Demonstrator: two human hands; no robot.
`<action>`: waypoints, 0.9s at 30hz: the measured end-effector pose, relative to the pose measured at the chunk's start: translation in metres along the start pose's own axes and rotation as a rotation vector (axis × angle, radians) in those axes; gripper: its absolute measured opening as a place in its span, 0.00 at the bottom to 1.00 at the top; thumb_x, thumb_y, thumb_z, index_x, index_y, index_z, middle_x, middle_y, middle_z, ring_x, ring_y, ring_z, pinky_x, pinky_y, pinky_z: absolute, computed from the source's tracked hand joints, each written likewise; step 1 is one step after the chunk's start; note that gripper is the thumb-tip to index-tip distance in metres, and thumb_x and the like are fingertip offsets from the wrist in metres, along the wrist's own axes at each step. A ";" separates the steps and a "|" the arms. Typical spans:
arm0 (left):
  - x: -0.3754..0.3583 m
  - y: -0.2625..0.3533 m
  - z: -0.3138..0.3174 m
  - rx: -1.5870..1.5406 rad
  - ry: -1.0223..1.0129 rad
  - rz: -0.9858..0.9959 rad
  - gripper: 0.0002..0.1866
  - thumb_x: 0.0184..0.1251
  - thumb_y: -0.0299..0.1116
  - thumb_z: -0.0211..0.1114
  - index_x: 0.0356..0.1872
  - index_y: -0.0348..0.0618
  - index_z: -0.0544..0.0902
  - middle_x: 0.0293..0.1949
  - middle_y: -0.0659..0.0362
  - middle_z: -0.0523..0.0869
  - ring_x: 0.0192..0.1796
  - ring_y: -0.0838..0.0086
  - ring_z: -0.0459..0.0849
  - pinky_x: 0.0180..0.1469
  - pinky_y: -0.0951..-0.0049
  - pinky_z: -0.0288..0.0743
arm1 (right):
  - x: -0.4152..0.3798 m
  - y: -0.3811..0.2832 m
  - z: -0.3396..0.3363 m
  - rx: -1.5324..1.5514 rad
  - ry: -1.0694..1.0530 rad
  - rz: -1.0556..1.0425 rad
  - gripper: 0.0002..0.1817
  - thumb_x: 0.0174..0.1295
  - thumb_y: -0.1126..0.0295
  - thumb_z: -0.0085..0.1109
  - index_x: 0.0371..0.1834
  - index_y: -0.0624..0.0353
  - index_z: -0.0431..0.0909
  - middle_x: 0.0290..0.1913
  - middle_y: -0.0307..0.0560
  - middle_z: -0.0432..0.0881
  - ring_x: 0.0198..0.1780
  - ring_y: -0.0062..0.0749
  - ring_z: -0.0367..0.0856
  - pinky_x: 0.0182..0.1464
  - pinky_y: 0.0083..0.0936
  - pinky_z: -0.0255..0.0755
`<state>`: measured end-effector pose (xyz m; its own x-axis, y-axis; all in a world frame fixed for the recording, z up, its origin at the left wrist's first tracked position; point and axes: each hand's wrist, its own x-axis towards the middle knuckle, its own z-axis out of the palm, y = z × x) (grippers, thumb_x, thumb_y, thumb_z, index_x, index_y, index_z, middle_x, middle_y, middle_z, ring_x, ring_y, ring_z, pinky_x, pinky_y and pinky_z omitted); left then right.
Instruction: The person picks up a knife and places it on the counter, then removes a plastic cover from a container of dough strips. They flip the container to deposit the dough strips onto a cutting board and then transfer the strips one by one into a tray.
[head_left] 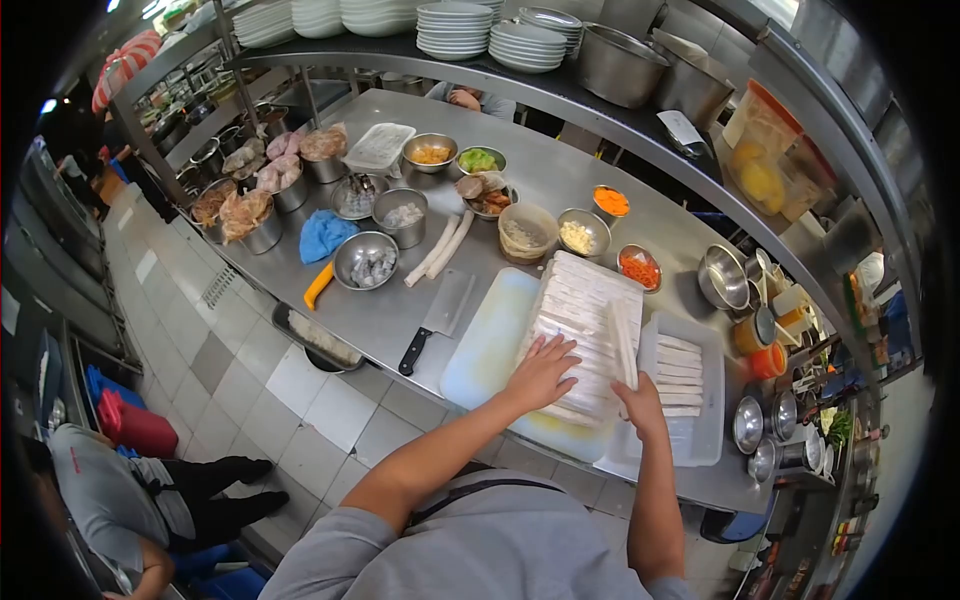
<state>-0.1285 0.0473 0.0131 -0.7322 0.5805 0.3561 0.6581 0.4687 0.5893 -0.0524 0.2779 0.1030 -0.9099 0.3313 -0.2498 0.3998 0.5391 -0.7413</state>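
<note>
My left hand [543, 375] lies with fingers spread on a block of long white strips [575, 320], packed side by side. The block rests on a pale cutting board [490, 335] with yellowish stains. In my right hand [640, 403] is one long white strip [622, 340], gripped near its lower end and slanting up along the block's right edge. Just right of that hand, a translucent plastic tray [705, 435] holds several similar strips [680, 375] laid across it. A cleaver [438, 318] with a black handle lies left of the board.
Steel bowls of chopped carrot [638, 268], a pale chopped food [580, 235] and grey seafood [368, 262] stand beyond the board. Two white rolls [440, 248] and a blue bag [328, 237] lie farther left. Above hangs a shelf [440, 60] with plates and pots. Another person [120, 490] stands at lower left.
</note>
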 end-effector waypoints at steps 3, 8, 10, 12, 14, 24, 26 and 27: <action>0.000 -0.002 0.001 -0.061 -0.007 -0.024 0.20 0.76 0.41 0.67 0.65 0.46 0.84 0.76 0.50 0.75 0.83 0.49 0.65 0.85 0.42 0.51 | -0.016 -0.031 0.006 0.145 0.254 -0.241 0.25 0.70 0.62 0.69 0.61 0.70 0.75 0.52 0.57 0.85 0.51 0.41 0.86 0.56 0.37 0.79; 0.000 -0.003 0.004 -0.055 -0.008 -0.021 0.19 0.77 0.39 0.67 0.64 0.45 0.83 0.76 0.50 0.75 0.84 0.50 0.65 0.85 0.44 0.51 | -0.034 -0.079 -0.023 0.712 0.407 -0.705 0.19 0.77 0.66 0.63 0.63 0.65 0.74 0.51 0.48 0.79 0.48 0.37 0.81 0.56 0.36 0.77; 0.002 -0.004 0.007 -0.075 0.040 -0.036 0.21 0.78 0.38 0.66 0.66 0.43 0.82 0.75 0.49 0.77 0.83 0.49 0.66 0.85 0.45 0.51 | -0.010 -0.063 -0.002 0.674 0.505 -0.792 0.16 0.78 0.68 0.60 0.64 0.63 0.73 0.49 0.44 0.76 0.45 0.39 0.79 0.55 0.38 0.77; 0.003 -0.009 0.012 -0.173 0.077 -0.065 0.21 0.78 0.38 0.66 0.67 0.42 0.81 0.73 0.49 0.79 0.82 0.48 0.67 0.85 0.46 0.52 | 0.002 -0.027 0.024 -0.102 0.419 -0.337 0.25 0.74 0.55 0.63 0.60 0.66 0.78 0.51 0.65 0.88 0.50 0.56 0.89 0.55 0.46 0.80; 0.001 -0.010 0.012 -0.271 0.117 -0.108 0.22 0.79 0.39 0.66 0.68 0.42 0.80 0.72 0.48 0.80 0.81 0.47 0.68 0.85 0.46 0.52 | 0.002 -0.011 0.021 -0.595 -0.109 -0.003 0.34 0.64 0.47 0.69 0.56 0.70 0.80 0.51 0.73 0.88 0.56 0.62 0.89 0.58 0.48 0.80; 0.016 0.033 0.016 -0.459 0.158 -0.288 0.29 0.78 0.39 0.69 0.73 0.34 0.74 0.58 0.45 0.87 0.67 0.53 0.81 0.69 0.52 0.74 | 0.002 0.023 0.052 -0.165 -0.164 -0.095 0.31 0.61 0.55 0.72 0.60 0.67 0.81 0.40 0.58 0.90 0.37 0.41 0.89 0.43 0.36 0.81; 0.015 0.040 0.012 -0.685 0.236 -0.390 0.29 0.78 0.37 0.70 0.72 0.33 0.74 0.54 0.47 0.88 0.61 0.59 0.86 0.62 0.56 0.80 | -0.015 0.023 0.051 0.059 -0.231 -0.066 0.31 0.61 0.53 0.74 0.57 0.68 0.81 0.42 0.60 0.90 0.41 0.45 0.89 0.47 0.38 0.81; 0.017 0.040 0.008 -0.830 0.222 -0.446 0.27 0.78 0.36 0.70 0.70 0.33 0.74 0.51 0.50 0.88 0.55 0.66 0.86 0.56 0.62 0.82 | -0.027 0.011 0.047 0.059 -0.234 -0.060 0.31 0.61 0.53 0.74 0.57 0.68 0.81 0.42 0.60 0.90 0.41 0.45 0.89 0.47 0.38 0.81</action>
<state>-0.1136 0.0817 0.0367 -0.9571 0.2845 0.0545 0.0408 -0.0540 0.9977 -0.0284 0.2385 0.0723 -0.9355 0.1079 -0.3364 0.3432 0.5038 -0.7927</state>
